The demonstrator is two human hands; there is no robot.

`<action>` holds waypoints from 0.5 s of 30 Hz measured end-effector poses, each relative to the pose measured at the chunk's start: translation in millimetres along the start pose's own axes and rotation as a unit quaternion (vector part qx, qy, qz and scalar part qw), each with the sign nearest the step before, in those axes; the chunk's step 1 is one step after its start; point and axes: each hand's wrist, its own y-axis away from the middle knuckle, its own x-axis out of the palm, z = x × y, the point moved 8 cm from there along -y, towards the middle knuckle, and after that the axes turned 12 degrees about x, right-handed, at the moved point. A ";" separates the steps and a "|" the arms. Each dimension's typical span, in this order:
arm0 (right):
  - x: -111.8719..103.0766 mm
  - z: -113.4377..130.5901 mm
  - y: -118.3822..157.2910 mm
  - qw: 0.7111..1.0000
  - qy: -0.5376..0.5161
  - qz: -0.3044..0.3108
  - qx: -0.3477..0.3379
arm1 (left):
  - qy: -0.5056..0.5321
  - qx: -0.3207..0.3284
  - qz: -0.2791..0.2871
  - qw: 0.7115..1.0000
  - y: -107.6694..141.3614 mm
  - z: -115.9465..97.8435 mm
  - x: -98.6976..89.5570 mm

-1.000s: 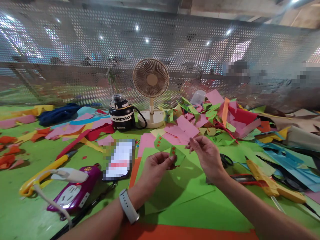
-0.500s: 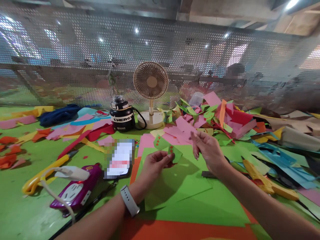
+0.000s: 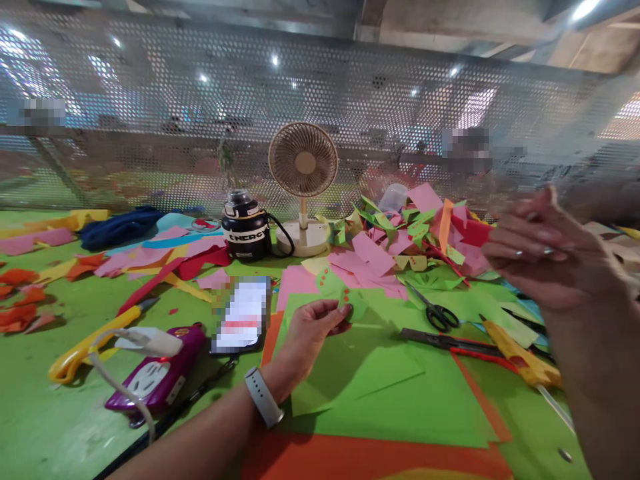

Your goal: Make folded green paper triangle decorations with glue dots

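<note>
Above the green sheets in the middle of the tabletop, the left hand pinches a small green paper piece marked with orange-red diamonds, its fingers clamped on the lower left part. A pale watch circles that wrist. The right hand is raised well apart, far to the right; its fingers curl inward, but blur makes it impossible to tell whether they grip anything.

Orange paper shows from under the green sheets. To their right lie black scissors, a red-handled tool and a yellow glue gun, partly behind the right forearm. On the left are a phone, a purple power strip and a yellow-handled cutter. Farther back, a dark bottle stands beside a fan, with heaped paper scraps to the fan's right.
</note>
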 end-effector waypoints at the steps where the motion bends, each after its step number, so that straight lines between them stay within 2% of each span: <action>1: -5.5 8.7 3.4 1.000 -0.012 0.001 -0.014 | 0.006 -0.001 -0.002 1.000 0.6 -0.5 0.9; 2: -10.2 16.9 6.4 0.999 -0.025 0.013 -0.031 | 0.011 -0.003 -0.004 1.000 1.4 -0.9 1.9; 6: -25.3 46.4 16.5 0.980 -0.085 0.140 -0.111 | 0.020 -0.013 0.003 1.000 4.1 -0.2 6.4; 8: -45.7 55.6 16.3 0.987 -0.051 0.083 -0.131 | 0.026 -0.014 0.006 1.000 4.8 0.3 7.9; 10: -66.4 62.9 16.3 0.990 0.036 -0.026 -0.134 | 0.029 -0.012 0.008 0.999 5.0 0.3 8.8; 11: -72.1 66.6 17.2 0.986 0.079 -0.061 -0.135 | 0.027 -0.012 0.009 1.000 5.0 0.4 8.9; 13: -73.9 70.9 18.1 0.977 0.135 -0.077 -0.143 | 0.019 -0.014 0.009 1.000 5.0 0.4 8.5; 15: -71.8 64.5 15.4 0.976 0.145 -0.070 -0.145 | 0.010 -0.018 0.007 1.000 5.1 0.4 7.5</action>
